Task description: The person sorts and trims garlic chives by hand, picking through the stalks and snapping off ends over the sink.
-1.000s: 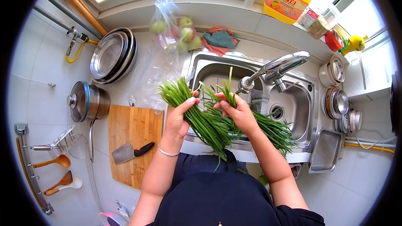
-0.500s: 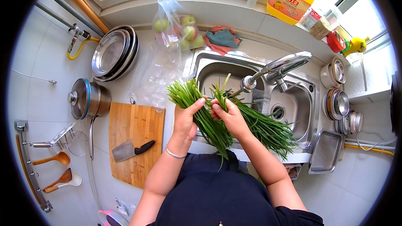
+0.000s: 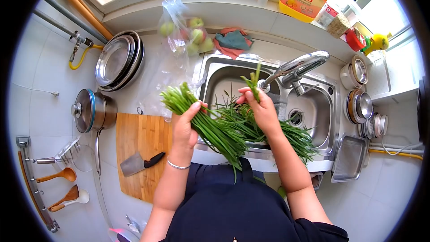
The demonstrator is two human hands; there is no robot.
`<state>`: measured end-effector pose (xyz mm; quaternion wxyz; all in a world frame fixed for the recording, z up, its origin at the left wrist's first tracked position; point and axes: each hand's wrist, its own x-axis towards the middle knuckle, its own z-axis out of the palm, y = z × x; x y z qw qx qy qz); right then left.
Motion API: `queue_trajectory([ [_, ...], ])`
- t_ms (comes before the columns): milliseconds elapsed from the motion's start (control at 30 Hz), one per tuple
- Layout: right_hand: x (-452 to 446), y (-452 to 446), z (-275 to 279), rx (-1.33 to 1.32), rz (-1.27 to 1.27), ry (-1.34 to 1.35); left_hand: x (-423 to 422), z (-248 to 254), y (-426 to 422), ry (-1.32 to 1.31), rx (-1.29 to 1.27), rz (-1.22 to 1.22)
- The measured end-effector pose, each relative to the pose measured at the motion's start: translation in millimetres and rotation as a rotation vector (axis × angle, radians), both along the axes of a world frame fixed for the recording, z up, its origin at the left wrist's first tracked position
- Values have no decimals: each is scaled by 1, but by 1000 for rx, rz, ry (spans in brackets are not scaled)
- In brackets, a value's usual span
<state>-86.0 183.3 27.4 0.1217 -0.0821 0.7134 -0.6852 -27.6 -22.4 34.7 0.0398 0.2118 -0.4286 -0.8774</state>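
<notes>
My left hand is closed round a thick bunch of garlic chives, pale cut ends up at the left and green leaves hanging down to the right. To its right my right hand pinches a few chive stalks, whose ends poke up above the fingers. Behind and below the right hand, more loose chives lie across the front of the steel double sink. The right fingertips are partly hidden by the stalks. Both hands are above the sink's front left side.
On the left a wooden cutting board carries a cleaver with a black handle. A lidded pot and stacked steel basins stand behind it. A plastic bag with apples lies at the back. The faucet arches over the sink.
My hands have moved apart: the left with its bunch went left, the right went right and up with a few stalks. More loose chives show between them over the sink.
</notes>
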Motion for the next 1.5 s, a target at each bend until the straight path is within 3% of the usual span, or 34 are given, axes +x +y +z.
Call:
queue_trajectory([
  [67,4,12,-1,-151,-61,-114,2,-2,-19,-48,39,19],
  [167,10,34,-5,-123,-104,-108,3,1,-35,-49,112,135],
  [400,28,57,14,-21,-191,-154,11,-1,-58,-76,235,99],
  [533,32,48,23,-58,-98,-218,15,3,-56,-55,276,59],
  [667,39,15,41,40,108,-13,14,8,-42,-70,177,123],
  [733,34,-5,51,198,214,288,14,9,-37,-64,156,125],
  [1000,37,-56,38,534,295,465,12,13,-22,-75,-8,232],
  [1333,37,-59,16,575,161,395,14,2,-7,-57,-40,417],
  [1500,21,-22,-3,679,104,387,13,9,-30,-80,2,391],
])
